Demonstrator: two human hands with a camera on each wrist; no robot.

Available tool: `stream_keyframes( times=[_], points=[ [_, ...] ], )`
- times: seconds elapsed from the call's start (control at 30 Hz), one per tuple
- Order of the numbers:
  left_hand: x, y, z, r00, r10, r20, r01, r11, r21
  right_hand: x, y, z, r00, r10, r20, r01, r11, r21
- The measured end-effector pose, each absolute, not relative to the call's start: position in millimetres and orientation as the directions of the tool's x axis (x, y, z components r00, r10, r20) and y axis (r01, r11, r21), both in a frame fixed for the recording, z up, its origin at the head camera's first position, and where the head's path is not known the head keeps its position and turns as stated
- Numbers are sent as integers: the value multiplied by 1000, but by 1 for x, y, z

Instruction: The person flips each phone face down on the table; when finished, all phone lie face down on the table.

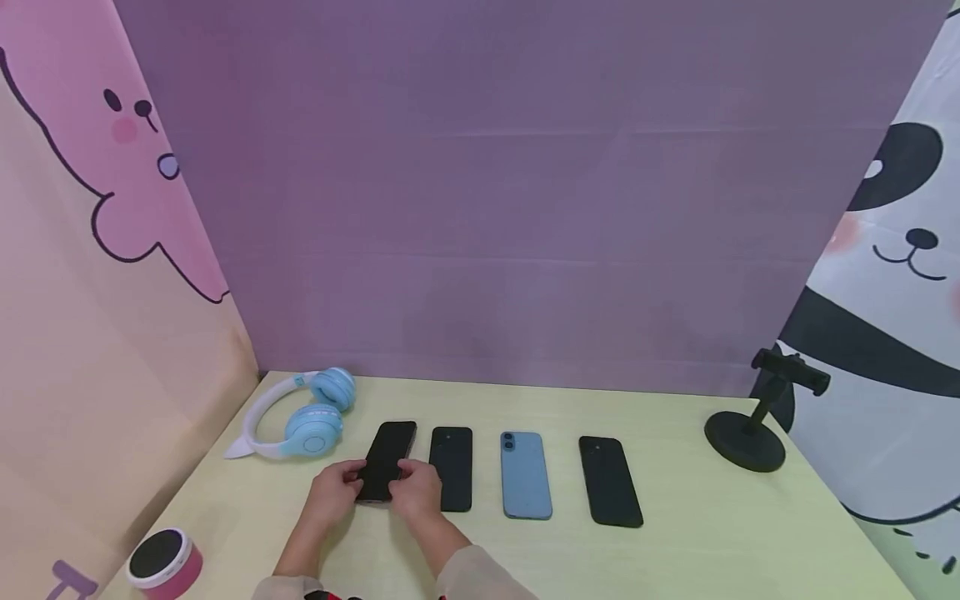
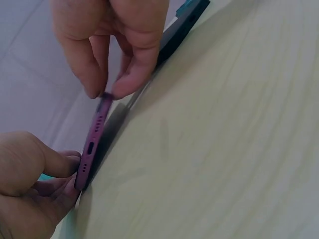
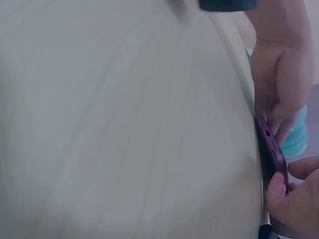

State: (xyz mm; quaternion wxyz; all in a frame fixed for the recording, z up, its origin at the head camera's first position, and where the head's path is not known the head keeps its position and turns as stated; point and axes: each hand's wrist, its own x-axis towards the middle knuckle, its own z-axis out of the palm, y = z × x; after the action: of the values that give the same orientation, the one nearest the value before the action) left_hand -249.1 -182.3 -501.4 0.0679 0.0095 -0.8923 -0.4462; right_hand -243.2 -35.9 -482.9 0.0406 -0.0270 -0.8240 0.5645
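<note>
A dark phone with a purple frame [image 1: 386, 458] lies leftmost in a row of phones on the pale yellow table [image 1: 712, 533]. Both hands hold its near end. My left hand [image 1: 351, 481] pinches the left corner and my right hand [image 1: 408, 483] pinches the right corner. The left wrist view shows the phone's purple bottom edge [image 2: 93, 148] with its port, my left hand [image 2: 60, 169] below it and my right hand's fingertips [image 2: 107, 92] on its upper corner. The right wrist view shows the same edge [image 3: 271, 149] between both hands.
Right of the held phone lie a black phone [image 1: 451, 467], a blue phone [image 1: 525, 475] and another black phone [image 1: 609, 482]. Blue-and-white headphones [image 1: 303, 417] sit at the back left, a black stand [image 1: 750, 433] at the right, a pink round speaker [image 1: 163, 562] front left. Cloth walls enclose the table.
</note>
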Motion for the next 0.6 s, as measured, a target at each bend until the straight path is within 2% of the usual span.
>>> stream_keyframes(
  times=[0.3,0.6],
  points=[
    [-248,-187,-503,-993,-51,108,58,584,810,-247,-33,-487,-999,32,22,-13,254,-967],
    [-249,-191,-503,-995,5,95,80,588,805,-251,-28,-484,-998,-45,33,-35,35,-999]
  ],
)
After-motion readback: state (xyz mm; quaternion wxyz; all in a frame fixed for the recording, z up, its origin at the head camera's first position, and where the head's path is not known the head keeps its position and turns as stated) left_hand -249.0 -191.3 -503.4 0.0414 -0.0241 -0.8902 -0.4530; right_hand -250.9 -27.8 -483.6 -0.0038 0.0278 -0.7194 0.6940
